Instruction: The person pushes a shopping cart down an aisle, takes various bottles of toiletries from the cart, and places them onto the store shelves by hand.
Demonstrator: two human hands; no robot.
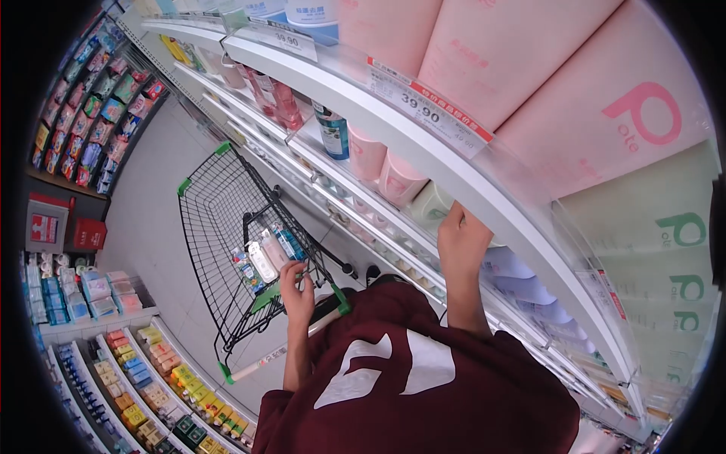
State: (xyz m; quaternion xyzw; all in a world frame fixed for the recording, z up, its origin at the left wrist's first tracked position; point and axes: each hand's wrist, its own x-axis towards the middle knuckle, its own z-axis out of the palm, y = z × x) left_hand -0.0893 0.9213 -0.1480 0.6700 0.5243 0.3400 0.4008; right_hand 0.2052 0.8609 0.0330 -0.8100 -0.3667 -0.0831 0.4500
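My right hand (463, 236) reaches in at the edge of the shelf, beside a pale green container (432, 206) with a letter P on it. Its fingertips are hidden, so I cannot see whether it grips anything. Pink containers (400, 178) and a dark blue bottle (331, 130) stand along the same shelf. Over the handle end of a black wire shopping cart (215, 219), my left hand (296, 291) hovers with loosely bent fingers and nothing visible in it. Several bottles, including a white one (262, 262) and a pinkish one (274, 250), lie in the cart.
Above my right hand, an upper shelf edge (423, 125) with price tags carries large pink packages (605, 106) and pale green ones (643, 219). Across the grey aisle floor (151, 197) stand racks of packets (94, 113). Low shelves of small boxes (189, 382) are at lower left.
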